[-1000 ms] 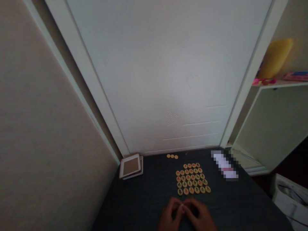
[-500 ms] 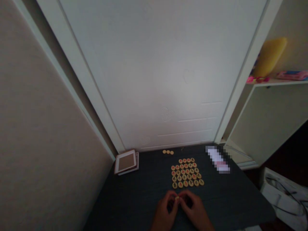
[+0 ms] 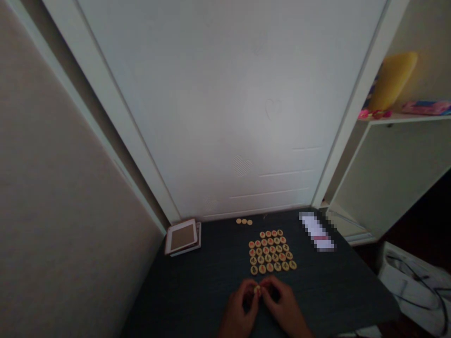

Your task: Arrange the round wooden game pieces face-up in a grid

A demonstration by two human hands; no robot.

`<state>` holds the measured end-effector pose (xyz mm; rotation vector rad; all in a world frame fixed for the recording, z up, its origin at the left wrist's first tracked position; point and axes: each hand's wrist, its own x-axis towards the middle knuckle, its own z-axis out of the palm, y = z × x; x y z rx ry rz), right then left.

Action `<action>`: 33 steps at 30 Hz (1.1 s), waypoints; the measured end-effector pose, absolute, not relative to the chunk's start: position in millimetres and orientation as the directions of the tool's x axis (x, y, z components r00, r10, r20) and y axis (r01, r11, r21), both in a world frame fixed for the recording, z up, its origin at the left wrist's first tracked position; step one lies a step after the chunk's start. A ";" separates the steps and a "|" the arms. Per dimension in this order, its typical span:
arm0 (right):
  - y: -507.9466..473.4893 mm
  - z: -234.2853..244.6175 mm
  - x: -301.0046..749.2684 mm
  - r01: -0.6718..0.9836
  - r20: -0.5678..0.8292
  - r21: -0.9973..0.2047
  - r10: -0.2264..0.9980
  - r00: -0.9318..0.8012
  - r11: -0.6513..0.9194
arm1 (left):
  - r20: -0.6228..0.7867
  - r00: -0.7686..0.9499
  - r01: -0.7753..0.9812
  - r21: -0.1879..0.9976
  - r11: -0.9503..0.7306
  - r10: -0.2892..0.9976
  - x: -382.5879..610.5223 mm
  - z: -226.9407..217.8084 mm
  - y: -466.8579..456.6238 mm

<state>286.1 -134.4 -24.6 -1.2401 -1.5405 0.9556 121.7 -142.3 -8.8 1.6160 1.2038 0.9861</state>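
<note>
Between the fingertips of my left hand (image 3: pixel 240 305) and my right hand (image 3: pixel 280 303) is a small round xiangqi piece (image 3: pixel 257 291), pale with a mark on its face. Both hands are closed in a pinch on it, just above the near part of the dark table (image 3: pixel 197 291). Beyond them, several xiangqi pieces (image 3: pixel 270 267) with red or black characters lie face up in rows. Three plain pale discs (image 3: pixel 244 221) lie side by side at the table's back edge.
Framed boards (image 3: pixel 181 236) lie stacked at the back left corner. A blurred-out white and pink item (image 3: pixel 317 232) lies at the back right. A white panel (image 3: pixel 225 117) rises behind the table. A white box with cables (image 3: pixel 416 286) stands on the right.
The piece between my fingers has turned, so more of its face shows. My hands stay nearly in place; the whole view has shifted slightly.
</note>
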 end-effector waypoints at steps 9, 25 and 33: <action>-136.9 -16.8 285.9 0.312 0.153 -0.933 0.983 -0.104 0.178 | 0.066 0.207 0.297 0.947 -0.127 0.976 118.4 -3.5 -141.4; -135.0 -21.5 288.9 0.238 0.148 -0.959 0.988 -0.037 0.153 | 0.037 0.230 0.305 0.946 -0.108 0.973 123.0 14.0 -131.4; -124.6 -17.5 286.9 0.262 0.268 -0.937 0.957 0.108 0.233 | 0.024 0.320 0.157 0.984 -0.078 0.947 126.6 36.5 -104.5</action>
